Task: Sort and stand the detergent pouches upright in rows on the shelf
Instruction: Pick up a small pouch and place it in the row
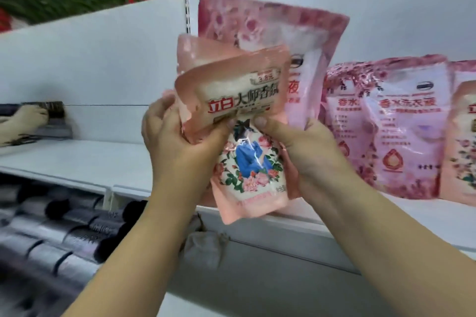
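Head view: left hand and right hand both grip a glossy salmon-pink pouch, soft film, top half folded forward, held in front of the white shelf edge. Behind it the right hand's fingers also hold a larger rose-print pouch, tilted. Right of these, similar crinkled pink pouches stand upright on the shelf.

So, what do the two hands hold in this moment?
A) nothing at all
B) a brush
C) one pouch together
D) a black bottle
C: the left hand and the right hand both grip the salmon-pink pouch, whose top folds over, in front of the shelf.
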`<action>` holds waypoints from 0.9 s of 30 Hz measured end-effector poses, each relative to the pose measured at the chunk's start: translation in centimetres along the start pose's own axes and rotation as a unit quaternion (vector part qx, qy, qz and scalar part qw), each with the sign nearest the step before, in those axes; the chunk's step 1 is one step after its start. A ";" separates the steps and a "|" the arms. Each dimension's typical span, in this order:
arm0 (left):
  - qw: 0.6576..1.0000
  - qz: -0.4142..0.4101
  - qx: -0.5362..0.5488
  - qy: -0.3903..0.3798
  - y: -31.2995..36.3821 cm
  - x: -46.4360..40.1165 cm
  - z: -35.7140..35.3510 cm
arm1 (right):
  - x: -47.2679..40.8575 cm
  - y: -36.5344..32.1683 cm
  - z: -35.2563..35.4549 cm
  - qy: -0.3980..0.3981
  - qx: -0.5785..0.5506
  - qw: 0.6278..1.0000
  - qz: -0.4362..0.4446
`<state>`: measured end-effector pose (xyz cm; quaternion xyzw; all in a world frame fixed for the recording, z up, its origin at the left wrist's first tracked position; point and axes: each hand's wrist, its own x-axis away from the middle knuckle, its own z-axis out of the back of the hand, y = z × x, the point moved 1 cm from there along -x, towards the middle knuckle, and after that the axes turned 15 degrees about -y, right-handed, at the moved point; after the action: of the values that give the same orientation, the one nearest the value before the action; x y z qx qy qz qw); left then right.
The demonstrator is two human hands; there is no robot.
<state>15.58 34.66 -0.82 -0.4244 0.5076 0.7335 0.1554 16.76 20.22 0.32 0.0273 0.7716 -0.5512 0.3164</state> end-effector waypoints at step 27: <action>0.936 0.196 -0.014 -0.291 -5.1 -0.7 -2.7 | -1.9 3.6 4.2 0.110 0.276 0.935 -0.195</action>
<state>20.60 34.62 -3.72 -0.0870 0.5028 0.8480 0.1429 21.58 18.54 -2.50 0.0230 0.6094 -0.7867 0.0957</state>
